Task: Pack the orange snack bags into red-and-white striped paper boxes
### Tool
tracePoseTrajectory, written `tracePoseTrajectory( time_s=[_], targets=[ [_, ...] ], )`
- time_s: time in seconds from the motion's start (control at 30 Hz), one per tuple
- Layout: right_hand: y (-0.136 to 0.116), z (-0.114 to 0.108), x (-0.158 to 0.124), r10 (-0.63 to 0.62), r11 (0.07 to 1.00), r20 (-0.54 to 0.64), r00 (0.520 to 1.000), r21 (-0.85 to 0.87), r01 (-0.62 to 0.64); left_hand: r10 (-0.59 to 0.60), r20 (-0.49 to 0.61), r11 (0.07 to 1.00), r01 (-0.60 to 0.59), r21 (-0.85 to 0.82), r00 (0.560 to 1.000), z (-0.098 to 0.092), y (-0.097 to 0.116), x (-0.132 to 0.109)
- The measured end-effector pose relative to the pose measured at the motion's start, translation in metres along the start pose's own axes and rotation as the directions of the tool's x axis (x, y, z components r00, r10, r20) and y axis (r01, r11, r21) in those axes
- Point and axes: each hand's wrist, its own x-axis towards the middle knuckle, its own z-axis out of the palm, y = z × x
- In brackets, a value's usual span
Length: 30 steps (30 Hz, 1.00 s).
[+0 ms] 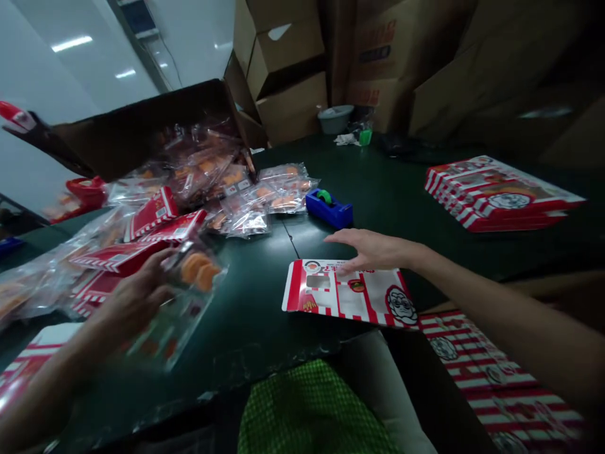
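At the left of the table, my left hand (142,290) is closed on the edge of a clear plastic bag (196,277). Orange nugget-like pieces show in its upper part, and the lower part, blurred, has green and reddish pieces. My right hand (366,247) is open, fingers stretched to the left, over the top edge of a flat red-and-white striped box (331,290) with cut-out windows and fries and burger pictures. Whether its fingertips touch the box I cannot tell. Red printed packets (161,221) lie just beyond my left hand.
A blue tape dispenser (329,209) stands mid-table. Bagged pieces (283,189) spill from a tipped cardboard carton (155,120). Striped boxes (501,192) are stacked at the right; more fill an open carton (501,378) below the table edge. A grey bowl (335,120) sits at the back.
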Motion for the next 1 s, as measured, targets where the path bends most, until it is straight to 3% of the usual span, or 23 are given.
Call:
tracePoseTrajectory(
  time_s=[0.03, 0.1, 0.2, 0.3, 0.4, 0.5, 0.6, 0.7, 0.73, 0.8, 0.9, 0.93, 1.0],
  targets=[
    [-0.003, 0.001, -0.008, -0.001, 0.998, 0.003, 1.000, -0.060, 0.001, -0.077, 0.056, 0.995, 0.081, -0.066, 0.995, -0.007, -0.012, -0.005],
    [-0.008, 0.009, -0.026, 0.035, 0.983, 0.043, 0.998, -0.183, -0.026, -0.205, 0.163, 0.964, 0.228, -0.135, 0.965, -0.002, -0.030, -0.012],
    [-0.010, 0.033, -0.042, 0.158, 0.951, 0.147, 0.976, -0.288, -0.111, -0.277, 0.266, 0.914, 0.339, -0.224, 0.923, 0.039, -0.032, -0.016],
    [-0.002, 0.055, -0.047, 0.213, 0.932, 0.138, 0.967, -0.326, -0.159, -0.226, 0.400, 0.858, 0.376, -0.350, 0.888, 0.079, -0.014, -0.014],
    [0.010, 0.062, -0.051, 0.093, 0.952, 0.078, 0.993, -0.300, -0.066, -0.199, 0.431, 0.788, 0.405, -0.464, 0.880, 0.096, 0.001, -0.011],
    [0.014, 0.061, -0.058, -0.114, 0.952, 0.009, 0.993, -0.286, 0.112, -0.209, 0.428, 0.675, 0.447, -0.588, 0.879, 0.098, 0.006, -0.014],
    [0.012, 0.065, -0.058, -0.296, 0.909, -0.093, 0.951, -0.334, 0.250, -0.158, 0.478, 0.445, 0.494, -0.747, 0.864, 0.099, 0.001, -0.025],
    [0.011, 0.074, -0.048, -0.347, 0.890, -0.112, 0.931, -0.353, 0.289, -0.093, 0.503, 0.243, 0.510, -0.825, 0.859, 0.101, -0.006, -0.037],
    [0.012, 0.078, -0.043, -0.346, 0.891, -0.108, 0.932, -0.350, 0.290, -0.066, 0.509, 0.238, 0.509, -0.827, 0.858, 0.101, -0.008, -0.039],
    [0.013, 0.084, -0.033, -0.340, 0.896, -0.111, 0.934, -0.340, 0.285, 0.044, 0.565, 0.345, 0.518, -0.783, 0.824, 0.099, -0.007, -0.038],
    [0.012, 0.091, -0.022, -0.331, 0.900, -0.120, 0.936, -0.340, 0.274, 0.220, 0.681, 0.614, 0.444, -0.653, 0.698, 0.093, -0.003, -0.025],
    [0.011, 0.093, -0.020, -0.333, 0.900, -0.131, 0.934, -0.340, 0.273, 0.223, 0.690, 0.674, 0.403, -0.620, 0.689, 0.091, -0.004, -0.020],
    [0.010, 0.095, -0.018, -0.329, 0.908, -0.163, 0.930, -0.325, 0.264, 0.121, 0.637, 0.718, 0.376, -0.585, 0.761, 0.083, -0.011, -0.014]
  ],
)
